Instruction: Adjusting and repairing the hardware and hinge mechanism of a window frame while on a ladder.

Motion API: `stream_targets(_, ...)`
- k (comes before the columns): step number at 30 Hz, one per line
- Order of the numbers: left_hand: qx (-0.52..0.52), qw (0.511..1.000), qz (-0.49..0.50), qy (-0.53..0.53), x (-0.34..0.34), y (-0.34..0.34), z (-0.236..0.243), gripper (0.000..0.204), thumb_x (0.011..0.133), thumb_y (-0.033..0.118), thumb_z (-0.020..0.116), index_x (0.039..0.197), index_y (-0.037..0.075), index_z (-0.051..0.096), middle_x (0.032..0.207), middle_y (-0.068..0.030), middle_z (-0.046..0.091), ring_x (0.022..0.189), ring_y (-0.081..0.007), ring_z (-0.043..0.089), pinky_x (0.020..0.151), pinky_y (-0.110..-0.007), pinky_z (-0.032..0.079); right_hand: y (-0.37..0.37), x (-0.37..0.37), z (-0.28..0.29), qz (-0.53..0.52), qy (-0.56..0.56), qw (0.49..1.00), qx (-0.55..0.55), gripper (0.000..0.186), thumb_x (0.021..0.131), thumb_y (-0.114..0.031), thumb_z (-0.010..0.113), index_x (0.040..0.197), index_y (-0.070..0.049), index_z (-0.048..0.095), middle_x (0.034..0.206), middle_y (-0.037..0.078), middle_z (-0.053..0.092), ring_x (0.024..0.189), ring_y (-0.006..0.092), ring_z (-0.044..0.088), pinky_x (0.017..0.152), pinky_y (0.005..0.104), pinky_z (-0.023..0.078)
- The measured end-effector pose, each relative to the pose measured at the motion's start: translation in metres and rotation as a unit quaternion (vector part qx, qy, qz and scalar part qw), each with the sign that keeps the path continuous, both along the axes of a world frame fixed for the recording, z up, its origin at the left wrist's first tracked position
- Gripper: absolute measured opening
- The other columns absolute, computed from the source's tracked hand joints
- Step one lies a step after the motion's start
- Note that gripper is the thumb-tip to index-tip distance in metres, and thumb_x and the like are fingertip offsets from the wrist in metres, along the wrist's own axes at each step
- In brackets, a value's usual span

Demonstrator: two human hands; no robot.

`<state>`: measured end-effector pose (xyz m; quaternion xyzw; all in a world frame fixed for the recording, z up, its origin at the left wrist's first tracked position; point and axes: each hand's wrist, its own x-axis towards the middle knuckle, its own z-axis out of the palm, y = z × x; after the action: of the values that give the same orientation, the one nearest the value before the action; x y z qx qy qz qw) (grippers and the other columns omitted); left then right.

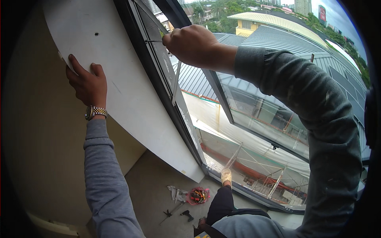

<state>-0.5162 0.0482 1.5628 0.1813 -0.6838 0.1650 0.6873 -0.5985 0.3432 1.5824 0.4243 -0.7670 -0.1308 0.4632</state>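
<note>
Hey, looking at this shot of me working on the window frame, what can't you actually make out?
- Head view: the tool in the right hand; only a thin metal shaft shows, the fist hides the rest.
- The left hand palm, pressed flat on the white wall panel.
- The tools on the floor: too small to identify.

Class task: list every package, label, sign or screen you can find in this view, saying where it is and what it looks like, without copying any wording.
Billboard: far outside the window, top right among distant buildings; upright rectangle, reddish, too small for detail.
Small tag: on the dark window frame beside the right hand; yellow-green, mostly hidden.
No packages or screens visible; the left hand rests on a plain white wall panel.
</note>
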Motion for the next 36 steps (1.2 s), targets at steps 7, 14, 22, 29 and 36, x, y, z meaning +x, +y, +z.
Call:
stream_targets(7, -0.002, 1.0, 0.024, 0.009, 0.004, -0.003, 0.003, 0.071, 0.091, 0.031, 0.056, 0.154, 0.014, 0.029, 0.142, -0.0266, 0.043, 0.114, -0.0438, 0.061, 0.067, -0.051, 0.064, -0.021, -0.004, 0.03, -0.007, -0.554, 0.786, -0.273, 0.028, 0.098, -0.023, 0.054, 0.09, 0.003, 0.064, 0.073, 0.01, 0.062, 0.064, 0.0267, 0.062, 0.062, 0.0388, 0.052)
stream_targets(14, 0.012, 1.0, -0.007, -0.01, 0.003, 0.0, 0.0, 0.07, 0.092, 0.03, 0.057, 0.154, 0.013, 0.03, 0.14, -0.0266, 0.045, 0.116, -0.0439, 0.06, 0.075, -0.053, 0.062, -0.008, 0.022, 0.02, -0.011, -0.169, 0.981, -0.093, 0.014, 0.089, -0.013, 0.065, 0.092, -0.002, 0.074, 0.091, 0.015, 0.075, 0.082, 0.0297, 0.075, 0.072, 0.0376, 0.061)
stream_targets(22, 0.007, 1.0, -0.015, 0.0, 0.003, -0.001, -0.002, 0.069, 0.092, 0.03, 0.058, 0.153, 0.012, 0.032, 0.141, -0.0258, 0.044, 0.117, -0.0435, 0.059, 0.075, -0.052, 0.062, -0.009, 0.016, 0.001, -0.019, 0.022, 0.999, 0.039, 0.015, 0.093, -0.01, 0.065, 0.083, -0.006, 0.075, 0.083, 0.01, 0.076, 0.079, 0.0242, 0.077, 0.062, 0.0328, 0.062)
stream_targets(29, 0.026, 0.999, -0.039, 0.0, 0.0, 0.008, 0.002, 0.067, 0.092, 0.03, 0.058, 0.152, 0.012, 0.033, 0.14, -0.0238, 0.045, 0.121, -0.0415, 0.057, 0.08, -0.052, 0.061, -0.002, 0.017, 0.009, -0.021, -0.188, 0.978, -0.088, 0.015, 0.09, -0.004, 0.061, 0.088, 0.0, 0.075, 0.082, 0.019, 0.073, 0.078, 0.0321, 0.076, 0.067, 0.0408, 0.062)
stream_targets(36, 0.015, 0.999, -0.048, 0.005, 0.0, 0.006, -0.001, 0.068, 0.091, 0.03, 0.058, 0.152, 0.011, 0.034, 0.138, -0.0242, 0.046, 0.123, -0.0413, 0.055, 0.083, -0.052, 0.06, -0.016, 0.013, 0.012, -0.01, -0.379, 0.884, -0.273, 0.033, 0.1, -0.029, 0.06, 0.086, -0.001, 0.071, 0.065, 0.009, 0.063, 0.057, 0.0175, 0.064, 0.053, 0.0347, 0.05)
